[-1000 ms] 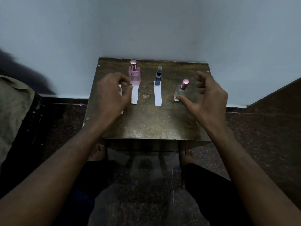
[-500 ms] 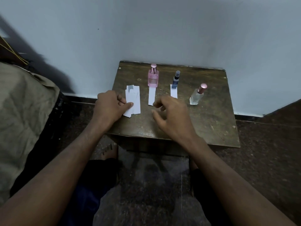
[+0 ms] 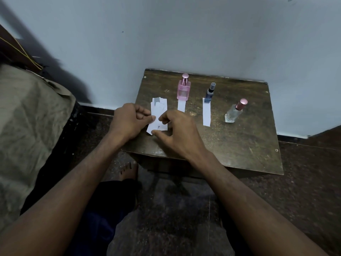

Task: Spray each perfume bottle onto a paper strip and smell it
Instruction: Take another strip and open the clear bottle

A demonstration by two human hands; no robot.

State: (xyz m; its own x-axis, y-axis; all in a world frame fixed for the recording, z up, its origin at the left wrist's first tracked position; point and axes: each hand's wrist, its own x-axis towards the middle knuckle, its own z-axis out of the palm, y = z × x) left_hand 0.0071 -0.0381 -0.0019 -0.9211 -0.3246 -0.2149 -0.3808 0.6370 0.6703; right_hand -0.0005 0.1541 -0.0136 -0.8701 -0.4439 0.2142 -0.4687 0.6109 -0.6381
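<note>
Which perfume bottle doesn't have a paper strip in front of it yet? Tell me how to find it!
Look at the small dark wooden table against the pale wall, where three bottles stand in a row. Go to the right end, past the pink bottle and the little dark blue bottle. It is the clear glass bottle with the pink cap, the only see-through one and the only one with no strip before it.

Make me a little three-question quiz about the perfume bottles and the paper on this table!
1. How many perfume bottles stand on the dark wooden table?
2. True or false: the clear glass bottle with the pink cap has a paper strip in front of it.
3. Which hands touch the stack of white paper strips: A) left hand only, B) right hand only, C) both?

Key: 1. Three: pink square bottle, small dark blue spray bottle, clear one. 2. False. 3. C.
</note>
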